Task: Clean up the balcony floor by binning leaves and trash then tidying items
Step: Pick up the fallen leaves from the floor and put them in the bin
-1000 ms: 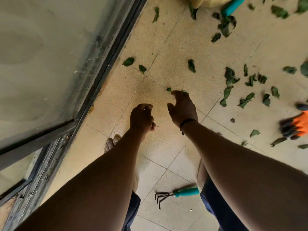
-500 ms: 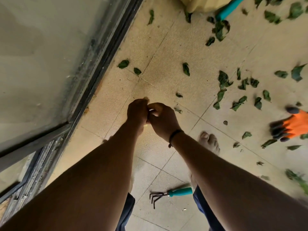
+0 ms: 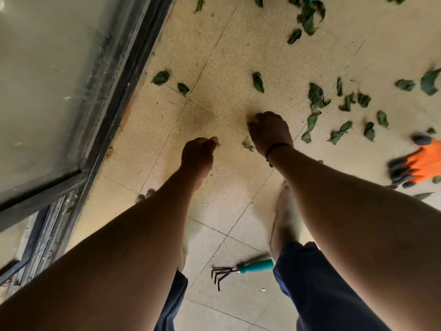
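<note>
Right hand (image 3: 270,132) is down at the balcony floor (image 3: 214,96) with fingers curled under; something dark shows at the fingertips, probably a leaf pinched there, but too small to be sure. Left hand (image 3: 198,155) hangs above the floor in a loose fist, thumb on top; whether it holds leaves, cannot tell.

One small leaf (image 3: 247,145) lies just beside the right hand, on the side toward the left hand. More scattered leaves (image 3: 315,96) lie ahead of and to the outer side of the right hand, well apart from the left.

Handling, as a judgement: leaves look thin, curled, very light, limp to slightly crisp. They should crumple without harm, so a fingertip pinch at a raised edge works; flat ones may need scraping up.

Orange glove (image 3: 420,163) lies far out past the right forearm. Hand rake (image 3: 241,269) with teal handle lies on the floor behind both hands, between the legs.
</note>
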